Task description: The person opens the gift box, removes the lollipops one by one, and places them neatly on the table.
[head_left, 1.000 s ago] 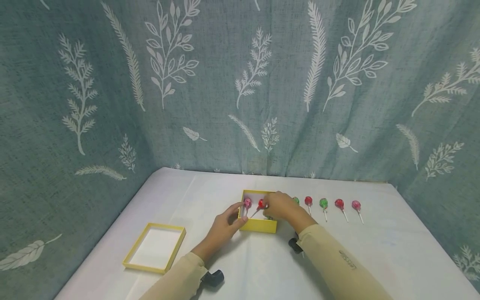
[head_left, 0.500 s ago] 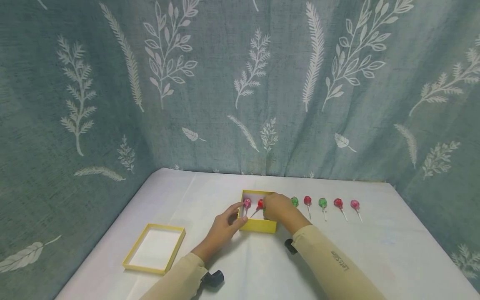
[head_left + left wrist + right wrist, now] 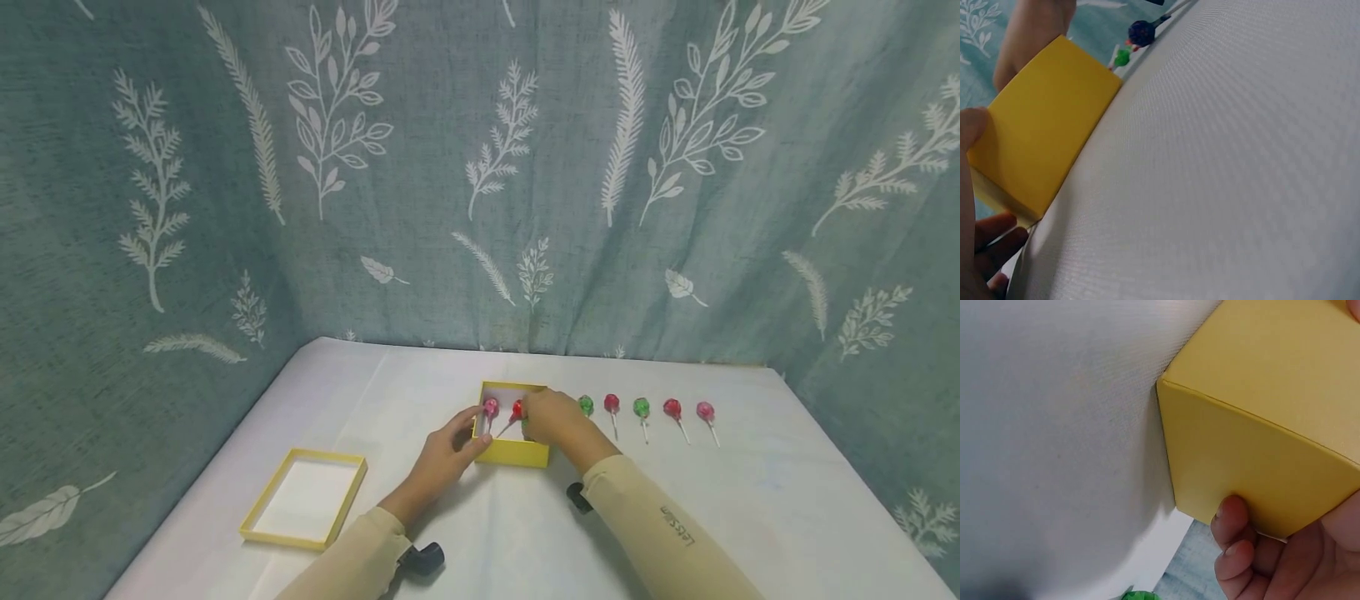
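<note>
In the head view my left hand grips the yellow box at its left side, thumb on the front wall and fingers along the left wall. Inside lie a pink lollipop and a red lollipop, sticks toward the front. My right hand reaches over the right wall into the box; a bit of a green lollipop shows at its fingertips, which are mostly hidden. In the right wrist view, curled fingers of the right hand lie outside against the box wall.
A row of lollipops lies right of the box, green, red and pink among them. The shallow yellow-rimmed lid rests at the left on the white table. A leaf-patterned curtain stands behind.
My right hand has dipped lower into the box, its fingertips now deeper inside, and its forearm has shifted slightly left. My left hand keeps its place on the box.
</note>
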Motion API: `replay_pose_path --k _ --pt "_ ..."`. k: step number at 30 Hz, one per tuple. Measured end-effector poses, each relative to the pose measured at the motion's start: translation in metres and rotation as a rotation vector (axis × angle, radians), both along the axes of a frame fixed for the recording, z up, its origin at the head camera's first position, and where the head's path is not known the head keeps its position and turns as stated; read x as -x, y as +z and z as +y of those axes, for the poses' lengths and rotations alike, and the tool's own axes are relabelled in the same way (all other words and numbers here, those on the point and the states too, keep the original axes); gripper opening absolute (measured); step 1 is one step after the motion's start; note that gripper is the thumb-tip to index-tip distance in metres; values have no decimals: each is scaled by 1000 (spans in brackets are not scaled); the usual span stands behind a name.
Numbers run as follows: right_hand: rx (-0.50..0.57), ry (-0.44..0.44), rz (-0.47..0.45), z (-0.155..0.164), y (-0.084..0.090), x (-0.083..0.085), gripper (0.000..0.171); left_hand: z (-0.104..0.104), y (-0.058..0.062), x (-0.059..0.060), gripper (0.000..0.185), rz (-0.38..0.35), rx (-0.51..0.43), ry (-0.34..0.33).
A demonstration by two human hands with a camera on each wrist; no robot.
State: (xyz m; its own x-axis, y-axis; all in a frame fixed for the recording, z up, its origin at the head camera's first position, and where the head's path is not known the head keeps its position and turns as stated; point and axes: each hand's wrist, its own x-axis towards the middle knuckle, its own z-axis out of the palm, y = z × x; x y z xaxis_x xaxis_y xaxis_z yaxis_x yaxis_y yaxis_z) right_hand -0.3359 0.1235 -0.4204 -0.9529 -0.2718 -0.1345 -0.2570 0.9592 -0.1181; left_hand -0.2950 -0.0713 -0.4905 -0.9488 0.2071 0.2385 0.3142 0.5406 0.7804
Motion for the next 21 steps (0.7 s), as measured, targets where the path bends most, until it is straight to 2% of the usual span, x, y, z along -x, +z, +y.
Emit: replay_pose_path --k 4,11,16,21 --pt "1 9 11 -2 2 -2 18 -2 -1 1 52 8 -13 -3" --pt "2 -5 -19 1 4 -6 42 2 -3 2 51 -11 11 -4" --pt "29 2 -6 2 1 -7 37 2 -1 -2 51 -8 15 9" --pt "76 -30 66 1 6 -7 26 -1 1 -3 51 12 10 8"
